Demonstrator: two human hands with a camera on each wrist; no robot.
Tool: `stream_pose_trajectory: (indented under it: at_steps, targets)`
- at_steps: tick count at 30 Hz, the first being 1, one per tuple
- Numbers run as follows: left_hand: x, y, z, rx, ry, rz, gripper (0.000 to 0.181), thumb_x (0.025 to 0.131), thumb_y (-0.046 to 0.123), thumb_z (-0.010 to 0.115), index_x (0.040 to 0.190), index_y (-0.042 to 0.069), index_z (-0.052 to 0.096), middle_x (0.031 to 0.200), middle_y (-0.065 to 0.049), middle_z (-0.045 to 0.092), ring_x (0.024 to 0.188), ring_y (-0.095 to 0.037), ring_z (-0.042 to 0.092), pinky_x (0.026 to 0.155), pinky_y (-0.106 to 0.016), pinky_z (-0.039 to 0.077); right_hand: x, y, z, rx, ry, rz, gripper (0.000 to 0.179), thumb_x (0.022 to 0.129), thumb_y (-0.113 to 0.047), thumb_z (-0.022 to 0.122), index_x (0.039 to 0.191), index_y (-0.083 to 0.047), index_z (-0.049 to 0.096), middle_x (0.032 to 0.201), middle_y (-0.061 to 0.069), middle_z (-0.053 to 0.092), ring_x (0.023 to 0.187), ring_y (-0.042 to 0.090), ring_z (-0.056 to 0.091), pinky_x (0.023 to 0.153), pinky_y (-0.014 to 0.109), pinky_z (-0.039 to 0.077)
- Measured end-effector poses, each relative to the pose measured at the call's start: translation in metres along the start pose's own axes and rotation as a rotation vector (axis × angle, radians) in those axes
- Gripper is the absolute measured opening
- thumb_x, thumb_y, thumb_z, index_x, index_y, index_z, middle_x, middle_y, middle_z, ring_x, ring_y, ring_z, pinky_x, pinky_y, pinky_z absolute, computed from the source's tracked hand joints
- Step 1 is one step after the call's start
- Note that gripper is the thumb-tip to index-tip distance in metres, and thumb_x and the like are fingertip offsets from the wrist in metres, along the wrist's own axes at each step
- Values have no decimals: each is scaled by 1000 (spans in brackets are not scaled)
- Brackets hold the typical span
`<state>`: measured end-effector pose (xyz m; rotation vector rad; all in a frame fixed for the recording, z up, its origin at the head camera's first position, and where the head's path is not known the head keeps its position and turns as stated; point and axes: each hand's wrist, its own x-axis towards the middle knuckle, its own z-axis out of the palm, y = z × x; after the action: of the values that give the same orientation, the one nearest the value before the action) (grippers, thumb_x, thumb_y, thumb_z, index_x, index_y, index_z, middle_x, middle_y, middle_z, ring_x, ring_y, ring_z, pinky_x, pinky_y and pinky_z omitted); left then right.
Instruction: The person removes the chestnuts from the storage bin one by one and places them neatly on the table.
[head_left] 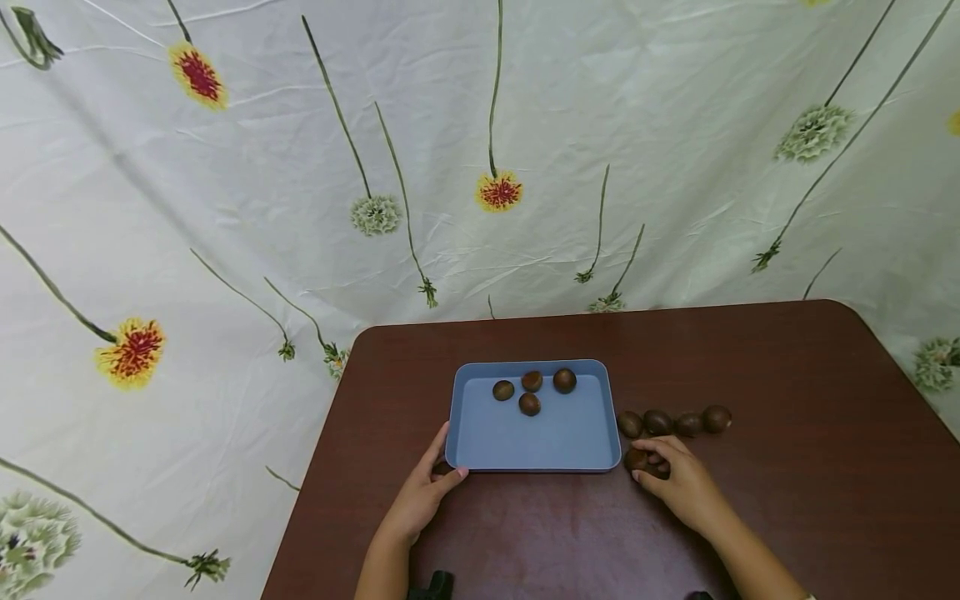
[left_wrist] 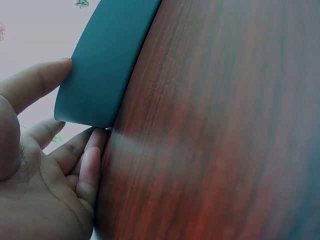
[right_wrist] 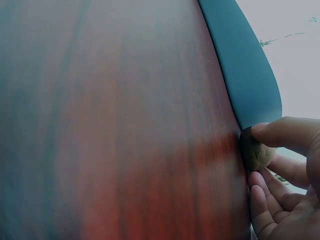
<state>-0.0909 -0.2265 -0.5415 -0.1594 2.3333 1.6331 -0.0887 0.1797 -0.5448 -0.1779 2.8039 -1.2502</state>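
Note:
A shallow blue tray (head_left: 540, 442) lies on the table, with several brown chestnuts (head_left: 529, 404) toward its far side. My left hand (head_left: 412, 504) holds the tray's near left corner; in the left wrist view its thumb (left_wrist: 55, 72) presses the outer wall and the other fingers curl by the corner. Just off the tray's near right corner, my right hand (head_left: 686, 487) pinches a chestnut (right_wrist: 257, 152) between thumb and fingers, low at the tabletop. Behind that hand, more chestnuts (head_left: 687, 424) sit in a row right of the tray.
The dark red-brown wooden table (head_left: 825, 433) extends to the right of the row and in front of the tray. A white cloth (head_left: 675, 125) printed with flowers hangs behind the table's far edge. Small dark objects (head_left: 432, 586) show at the bottom of the head view.

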Motion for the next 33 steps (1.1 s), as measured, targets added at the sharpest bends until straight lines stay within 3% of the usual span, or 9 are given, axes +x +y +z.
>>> stream_pose_trajectory:
  at_steps: [22,33]
  targets:
    - [2,-2,0,-4,2,6,84,95,33,72,162,37,21,166,-11,29,107,-22,52,89,-35,43,-1,0,1,4,15,-12,41,90,-20,77,129,-12,67,121,2,63,101,13,58,84,26,50]
    - [1,-3,0,-26,-10,13,86,95,31,72,163,36,19,169,-9,21,84,-18,50,86,-31,43,-3,-3,-2,72,49,7,39,92,-19,76,129,-10,67,126,8,61,104,20,60,82,23,52]
